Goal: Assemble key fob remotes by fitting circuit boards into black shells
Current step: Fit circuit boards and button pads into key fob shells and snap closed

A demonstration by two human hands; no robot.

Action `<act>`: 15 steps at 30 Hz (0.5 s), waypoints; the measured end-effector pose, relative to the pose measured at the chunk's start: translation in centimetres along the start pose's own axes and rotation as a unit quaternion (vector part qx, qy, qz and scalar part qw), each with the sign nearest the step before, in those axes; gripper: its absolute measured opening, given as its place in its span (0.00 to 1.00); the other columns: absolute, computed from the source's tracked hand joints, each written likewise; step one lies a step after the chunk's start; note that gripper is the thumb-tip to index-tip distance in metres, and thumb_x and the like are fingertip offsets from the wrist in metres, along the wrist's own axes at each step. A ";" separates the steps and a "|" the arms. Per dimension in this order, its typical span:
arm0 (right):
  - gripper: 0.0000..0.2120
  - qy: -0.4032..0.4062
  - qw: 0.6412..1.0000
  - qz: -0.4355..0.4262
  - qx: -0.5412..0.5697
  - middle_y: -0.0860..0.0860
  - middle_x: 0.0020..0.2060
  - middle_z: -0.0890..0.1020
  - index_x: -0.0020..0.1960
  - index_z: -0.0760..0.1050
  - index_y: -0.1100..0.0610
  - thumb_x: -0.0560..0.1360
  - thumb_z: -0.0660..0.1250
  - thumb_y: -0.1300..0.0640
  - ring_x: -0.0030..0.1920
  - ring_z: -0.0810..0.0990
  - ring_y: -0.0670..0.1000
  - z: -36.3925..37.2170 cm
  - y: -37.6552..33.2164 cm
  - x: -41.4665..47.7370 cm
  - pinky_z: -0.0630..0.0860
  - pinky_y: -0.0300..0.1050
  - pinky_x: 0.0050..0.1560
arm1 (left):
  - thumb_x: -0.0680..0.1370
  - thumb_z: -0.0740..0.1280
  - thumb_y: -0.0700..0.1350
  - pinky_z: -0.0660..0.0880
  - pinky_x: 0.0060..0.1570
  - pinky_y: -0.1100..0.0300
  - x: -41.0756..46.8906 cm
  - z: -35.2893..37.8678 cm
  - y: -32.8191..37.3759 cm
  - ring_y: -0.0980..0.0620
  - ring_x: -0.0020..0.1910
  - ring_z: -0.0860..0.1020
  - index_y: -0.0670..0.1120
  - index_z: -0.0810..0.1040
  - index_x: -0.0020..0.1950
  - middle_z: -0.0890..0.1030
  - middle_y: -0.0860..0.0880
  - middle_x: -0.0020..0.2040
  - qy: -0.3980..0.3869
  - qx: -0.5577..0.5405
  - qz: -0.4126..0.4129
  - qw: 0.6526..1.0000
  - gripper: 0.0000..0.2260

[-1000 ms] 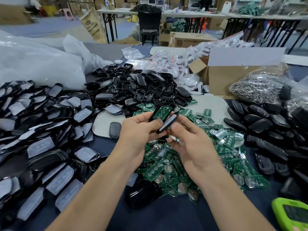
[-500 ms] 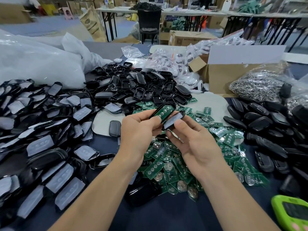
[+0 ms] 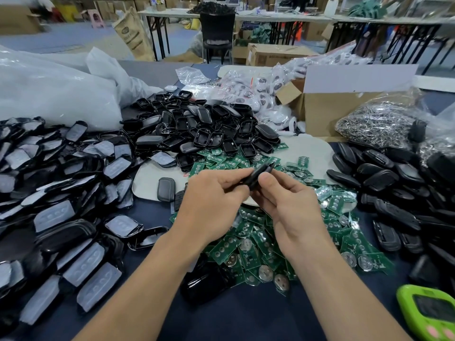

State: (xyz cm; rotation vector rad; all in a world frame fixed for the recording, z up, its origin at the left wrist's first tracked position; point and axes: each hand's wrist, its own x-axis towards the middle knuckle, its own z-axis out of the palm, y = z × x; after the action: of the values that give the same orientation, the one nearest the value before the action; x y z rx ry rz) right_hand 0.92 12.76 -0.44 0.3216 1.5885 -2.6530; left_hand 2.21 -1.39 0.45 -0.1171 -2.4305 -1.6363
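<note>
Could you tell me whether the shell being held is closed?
Nearly closed: the shell shows its halves together, a slight gap at its far end.

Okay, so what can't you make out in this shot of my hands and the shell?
Head view: whether a circuit board sits inside the black shell; it is edge-on, pinched between the left hand and right hand.
Head view: the green device is cut off by the frame corner; its screen is unreadable.
Head view: print on the loose circuit boards is too small.
</note>
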 end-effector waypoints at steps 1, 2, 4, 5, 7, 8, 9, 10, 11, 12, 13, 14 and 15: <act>0.06 0.004 1.000 -0.003 -0.002 0.57 0.49 0.89 0.51 0.85 0.60 0.76 0.73 0.67 0.48 0.89 0.54 0.0 0.0 0.0 0.85 0.44 0.48 | 0.77 0.72 0.38 0.83 0.53 0.59 -0.1 0.1 0.0 0.60 0.50 0.86 0.58 0.86 0.62 0.87 0.65 0.49 -0.003 0.001 0.005 1.000 0.18; 0.07 0.007 1.000 -0.006 -0.006 0.57 0.49 0.89 0.52 0.85 0.61 0.76 0.73 0.67 0.48 0.89 0.54 -0.1 0.0 0.1 0.85 0.43 0.48 | 0.77 0.73 0.38 0.82 0.52 0.65 -0.2 0.1 -0.1 0.65 0.50 0.85 0.58 0.86 0.61 0.86 0.66 0.49 -0.002 0.002 0.008 1.000 0.18; 0.07 0.005 1.000 -0.012 -0.015 0.56 0.48 0.89 0.53 0.85 0.61 0.76 0.73 0.68 0.49 0.89 0.54 -0.1 -0.1 0.2 0.85 0.42 0.47 | 0.75 0.74 0.37 0.79 0.52 0.71 -0.2 0.1 -0.2 0.69 0.52 0.83 0.58 0.86 0.61 0.86 0.65 0.51 -0.003 0.002 0.007 1.000 0.19; 0.07 0.001 1.000 -0.016 -0.022 0.55 0.47 0.89 0.53 0.85 0.61 0.76 0.73 0.68 0.49 0.89 0.53 -0.2 -0.1 0.2 0.85 0.41 0.48 | 0.75 0.74 0.37 0.78 0.54 0.72 -0.1 0.1 -0.3 0.69 0.53 0.83 0.58 0.86 0.61 0.87 0.63 0.52 -0.006 0.001 0.008 1.000 0.20; 0.08 -0.008 0.999 -0.020 -0.034 0.55 0.46 0.89 0.54 0.85 0.62 0.75 0.73 0.69 0.49 0.89 0.53 -0.3 -0.1 0.2 0.85 0.41 0.49 | 0.74 0.75 0.35 0.78 0.56 0.71 0.0 0.0 -0.6 0.68 0.54 0.83 0.58 0.86 0.60 0.87 0.62 0.53 -0.004 0.004 0.011 1.000 0.21; 0.09 -0.013 0.999 -0.019 -0.037 0.55 0.46 0.89 0.54 0.85 0.62 0.75 0.73 0.69 0.49 0.89 0.53 -0.3 -0.1 0.2 0.85 0.41 0.49 | 0.74 0.76 0.34 0.78 0.56 0.70 0.1 -0.1 -0.7 0.68 0.54 0.83 0.58 0.86 0.59 0.87 0.62 0.53 -0.001 0.003 0.009 1.000 0.22; 0.09 -0.017 0.999 -0.019 -0.041 0.55 0.45 0.89 0.54 0.85 0.62 0.75 0.74 0.69 0.49 0.89 0.53 -0.4 -0.1 0.3 0.85 0.41 0.48 | 0.73 0.77 0.33 0.79 0.56 0.69 0.1 -0.1 -0.8 0.67 0.53 0.83 0.59 0.87 0.58 0.87 0.62 0.52 0.000 0.000 0.005 1.000 0.22; 0.09 -0.021 0.999 -0.018 -0.046 0.55 0.45 0.89 0.54 0.85 0.61 0.75 0.74 0.69 0.48 0.89 0.53 -0.4 -0.1 0.3 0.84 0.41 0.48 | 0.73 0.77 0.33 0.80 0.57 0.68 0.1 -0.1 -0.9 0.66 0.53 0.84 0.58 0.87 0.58 0.87 0.61 0.52 0.000 -0.005 0.000 1.000 0.23; 0.09 -0.025 0.998 -0.018 -0.051 0.55 0.45 0.89 0.54 0.85 0.61 0.75 0.74 0.69 0.48 0.89 0.53 -0.5 -0.1 0.3 0.84 0.41 0.48 | 0.72 0.78 0.32 0.80 0.57 0.66 0.2 -0.1 -1.0 0.65 0.54 0.84 0.58 0.87 0.58 0.87 0.60 0.53 -0.002 -0.011 -0.006 1.000 0.23; 0.09 -0.029 0.998 -0.019 -0.055 0.55 0.45 0.89 0.54 0.85 0.62 0.75 0.73 0.69 0.48 0.89 0.53 -0.5 -0.1 0.4 0.84 0.41 0.47 | 0.72 0.78 0.31 0.81 0.58 0.64 0.2 -0.1 -1.1 0.64 0.54 0.84 0.57 0.87 0.58 0.88 0.58 0.53 -0.004 -0.020 -0.012 1.000 0.23; 0.09 -0.034 0.997 -0.019 -0.059 0.55 0.45 0.89 0.54 0.85 0.62 0.75 0.73 0.69 0.48 0.89 0.53 -0.6 -0.2 0.4 0.84 0.41 0.47 | 0.71 0.78 0.31 0.81 0.58 0.63 0.3 -0.2 -1.2 0.64 0.54 0.85 0.56 0.87 0.58 0.88 0.57 0.53 -0.006 -0.030 -0.016 0.999 0.23; 0.09 -0.040 0.997 -0.019 -0.064 0.55 0.45 0.89 0.54 0.85 0.62 0.75 0.73 0.69 0.47 0.89 0.52 -0.7 -0.2 0.4 0.84 0.40 0.46 | 0.71 0.78 0.30 0.81 0.58 0.63 0.3 -0.2 -1.3 0.63 0.54 0.85 0.56 0.87 0.58 0.88 0.57 0.53 -0.006 -0.038 -0.019 0.999 0.23; 0.09 -0.047 0.996 -0.019 -0.068 0.55 0.45 0.89 0.53 0.85 0.62 0.75 0.73 0.69 0.47 0.89 0.52 -0.7 -0.3 0.5 0.84 0.40 0.45 | 0.71 0.78 0.30 0.81 0.58 0.63 0.3 -0.2 -1.3 0.63 0.53 0.85 0.55 0.87 0.57 0.88 0.57 0.53 -0.006 -0.042 -0.018 0.999 0.24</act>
State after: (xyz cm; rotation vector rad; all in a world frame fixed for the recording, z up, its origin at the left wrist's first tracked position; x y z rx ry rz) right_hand 0.52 13.58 -0.56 0.1613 1.7516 -2.5269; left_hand 1.67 -2.13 -0.58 -0.0957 -2.3868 -1.7580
